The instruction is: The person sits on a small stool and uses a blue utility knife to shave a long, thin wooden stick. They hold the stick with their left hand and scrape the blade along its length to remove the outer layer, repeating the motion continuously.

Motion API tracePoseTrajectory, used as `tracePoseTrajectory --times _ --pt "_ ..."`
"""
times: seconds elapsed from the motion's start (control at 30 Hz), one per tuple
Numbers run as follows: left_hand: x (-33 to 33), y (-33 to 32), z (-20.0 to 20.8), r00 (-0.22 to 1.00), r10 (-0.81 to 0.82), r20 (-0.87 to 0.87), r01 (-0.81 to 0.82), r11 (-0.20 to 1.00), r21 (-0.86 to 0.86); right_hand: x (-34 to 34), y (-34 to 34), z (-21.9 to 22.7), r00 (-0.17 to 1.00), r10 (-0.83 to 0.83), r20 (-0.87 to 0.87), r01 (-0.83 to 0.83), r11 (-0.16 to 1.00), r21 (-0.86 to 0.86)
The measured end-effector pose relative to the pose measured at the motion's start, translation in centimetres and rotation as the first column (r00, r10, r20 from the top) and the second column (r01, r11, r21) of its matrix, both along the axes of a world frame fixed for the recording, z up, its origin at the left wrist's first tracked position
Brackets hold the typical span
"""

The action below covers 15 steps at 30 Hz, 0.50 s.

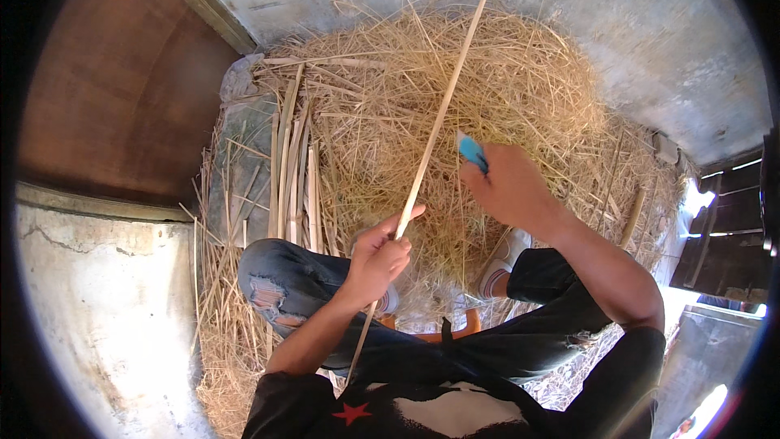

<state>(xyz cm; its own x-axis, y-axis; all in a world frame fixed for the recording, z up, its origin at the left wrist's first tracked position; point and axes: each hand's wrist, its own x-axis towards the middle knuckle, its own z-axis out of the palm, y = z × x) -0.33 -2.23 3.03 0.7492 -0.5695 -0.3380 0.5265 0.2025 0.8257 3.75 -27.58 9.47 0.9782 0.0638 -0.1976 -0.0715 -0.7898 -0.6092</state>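
Note:
My left hand [380, 262] is closed round a long, thin strip of pale bamboo [439, 118]. The strip slants from my lap up and to the right, its far tip high over the heap of shavings. To the right of it, my right hand [512, 183] grips a blue-handled utility knife [471, 151]. The knife's short blade points up and left, close to the strip but apart from it. My right fingers are partly hidden behind the back of the hand.
A big heap of straw-like shavings [520, 81] lies ahead against a grey wall [650, 24]. Several split bamboo strips [290, 171] rest on the left beside a brown panel [130, 73]. Under me is an orange stool [470, 323]. My shoes [512, 249] stand among the shavings.

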Motion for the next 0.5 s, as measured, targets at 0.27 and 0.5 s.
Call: tracePoseTrajectory --times 0.27,0.5 --pt "0.2 -0.9 0.4 0.993 -0.066 -0.101 0.063 0.997 -0.032 -3.8 3.7 -1.3 0.937 0.349 -0.027 -0.35 0.937 -0.008" --pt "0.6 -0.6 0.5 0.97 -0.146 -0.195 0.147 0.989 -0.009 -2.2 3.2 -3.0 0.928 0.354 -0.119 -0.373 0.89 -0.263"
